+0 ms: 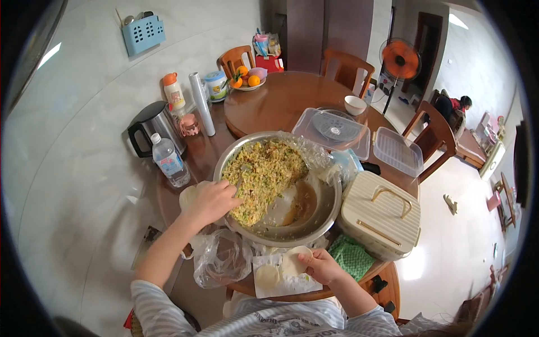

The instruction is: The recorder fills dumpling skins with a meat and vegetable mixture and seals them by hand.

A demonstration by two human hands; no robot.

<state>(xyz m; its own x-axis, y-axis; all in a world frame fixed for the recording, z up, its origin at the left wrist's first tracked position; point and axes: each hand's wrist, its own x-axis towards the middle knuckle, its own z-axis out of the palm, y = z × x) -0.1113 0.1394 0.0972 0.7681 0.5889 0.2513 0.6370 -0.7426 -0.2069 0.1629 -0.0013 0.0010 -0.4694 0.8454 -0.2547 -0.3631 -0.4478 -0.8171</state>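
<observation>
A large steel bowl [332, 210] holds a chopped yellow-green filling [265, 177] on its left side, with brown liquid pooled at the right. My left hand [214, 202] is over the bowl's left rim, its fingers closed on the handle of a metal spoon [238, 185] whose tip is in the filling. Below the bowl, my right hand [322, 266] pinches a round dough wrapper [294, 261] between thumb and fingers. Another wrapper [267, 276] lies on white paper [290, 290] just left of it. A crumpled clear plastic bag [223, 261] sits left of the paper.
Right of the bowl are a cream lidded box [379, 210] and a green cloth [351, 257]. A water bottle [170, 162] and an electric kettle [158, 126] stand at left. Plastic lids [398, 151] and a white bowl [355, 105] lie behind. A person [457, 105] is far off at right.
</observation>
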